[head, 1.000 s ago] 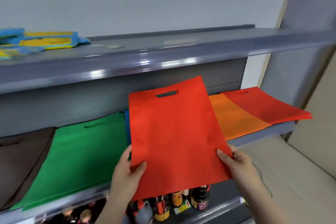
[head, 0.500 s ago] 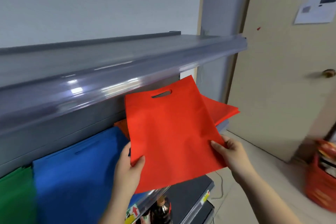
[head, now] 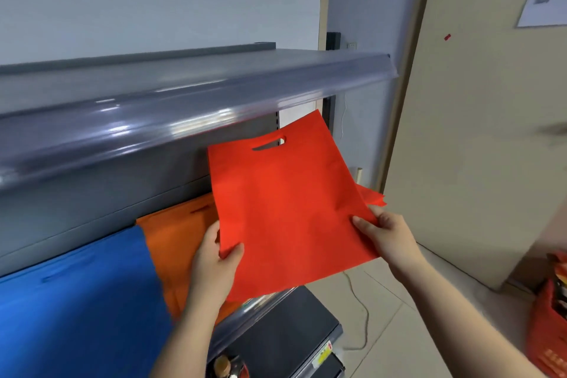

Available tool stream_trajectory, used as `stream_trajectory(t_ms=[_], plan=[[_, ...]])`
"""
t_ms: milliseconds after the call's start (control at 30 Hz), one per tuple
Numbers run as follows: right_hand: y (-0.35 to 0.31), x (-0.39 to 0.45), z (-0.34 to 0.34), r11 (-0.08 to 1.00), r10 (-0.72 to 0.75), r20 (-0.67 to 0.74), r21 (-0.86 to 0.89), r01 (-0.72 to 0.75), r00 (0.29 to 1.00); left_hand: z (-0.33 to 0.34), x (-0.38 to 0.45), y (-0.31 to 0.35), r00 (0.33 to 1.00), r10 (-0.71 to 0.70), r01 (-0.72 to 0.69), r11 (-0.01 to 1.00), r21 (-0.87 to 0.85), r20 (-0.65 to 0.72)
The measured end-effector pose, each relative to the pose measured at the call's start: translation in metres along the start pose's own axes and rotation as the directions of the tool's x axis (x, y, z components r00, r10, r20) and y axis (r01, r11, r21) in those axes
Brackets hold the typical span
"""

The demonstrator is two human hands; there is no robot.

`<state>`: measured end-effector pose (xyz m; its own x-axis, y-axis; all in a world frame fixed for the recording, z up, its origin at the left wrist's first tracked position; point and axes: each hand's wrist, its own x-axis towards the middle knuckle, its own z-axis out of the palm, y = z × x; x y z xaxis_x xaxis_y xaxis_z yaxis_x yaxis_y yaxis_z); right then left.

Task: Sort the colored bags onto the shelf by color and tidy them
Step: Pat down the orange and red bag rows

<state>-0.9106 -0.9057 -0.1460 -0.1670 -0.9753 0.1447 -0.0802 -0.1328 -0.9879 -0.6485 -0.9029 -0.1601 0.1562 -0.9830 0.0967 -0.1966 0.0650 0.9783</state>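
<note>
At the right end of the middle shelf (head: 264,301), toward three o'clock of the bag row, I had the red bag (head: 288,205) up in both hands, handle slot pointing away at about one o'clock. My left hand (head: 214,267) pinched its lower left corner, thumb on the face and fingers behind. My right hand (head: 383,235) pinched the right edge near the lower corner in the same way. So the bag spread up and away from both grips, hanging in the air and not resting on anything.

To do this step well, I judged I should keep both pinches taut so the sheet stayed flat, carry it on toward three o'clock past the orange bag (head: 181,239), and lay it square on the red pile (head: 372,196) peeking out behind its right edge. Only a sliver of that pile showed, so I could not be sure how it lay. The handle end should go in first under the upper shelf (head: 184,120), edges matched. The blue bag (head: 76,301) sat at nine o'clock, well clear.
</note>
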Motion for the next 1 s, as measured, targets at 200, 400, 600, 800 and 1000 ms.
stream_trajectory(t_ms=[200,400,600,800,1000], plan=[[0.011,0.047,-0.073,1.0,0.028,0.111,-0.008,-0.027,0.993,0.079,-0.012,0.013,0.997,-0.05,0.055,0.996,0.067,-0.065],[0.032,0.091,-0.117,0.997,0.076,0.188,-0.036,-0.07,0.979,0.136,-0.014,0.024,0.985,-0.093,0.114,0.984,0.139,-0.145],[0.049,0.136,-0.121,0.996,0.073,0.224,-0.069,-0.059,0.972,0.154,0.014,0.018,0.97,-0.139,0.181,0.962,0.203,-0.201],[0.064,0.176,-0.112,0.986,0.059,0.209,-0.162,-0.025,0.976,0.163,0.049,0.014,0.964,-0.126,0.204,0.916,0.346,-0.234],[0.079,0.205,-0.107,0.934,0.028,0.287,-0.349,0.077,0.958,0.178,0.071,0.005,0.942,-0.129,0.271,0.838,0.473,-0.311]])
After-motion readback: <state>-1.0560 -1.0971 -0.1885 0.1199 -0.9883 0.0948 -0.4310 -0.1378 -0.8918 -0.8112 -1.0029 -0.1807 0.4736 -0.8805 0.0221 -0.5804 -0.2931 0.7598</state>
